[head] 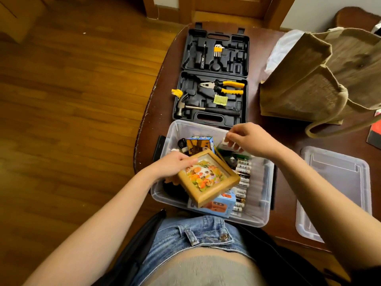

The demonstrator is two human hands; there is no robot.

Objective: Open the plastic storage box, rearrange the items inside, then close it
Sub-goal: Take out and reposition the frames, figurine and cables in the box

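1. Holding the wooden picture frame (208,179) by its far-left corner, the left hand (175,165) has its grip curled on the edge, the frame tilted over the clear storage box (265,217).
2. Pinching a small white item (228,144) just beyond the frame, the right hand (250,141) has its grip closed on it with fingertips; what the item is cannot be told.
3. Under the frame lie a blue carton (218,205) and, to its right, a row of batteries (242,182); beyond it sits a printed cube box (199,144).
4. Doing this step well likely means laying the frame flat on the carton, clear of the batteries, so the lid (334,193), lying right of the box on the worktop (156,112), can seat.
5. Battery lettering is too blurred to read; no brand is legible.
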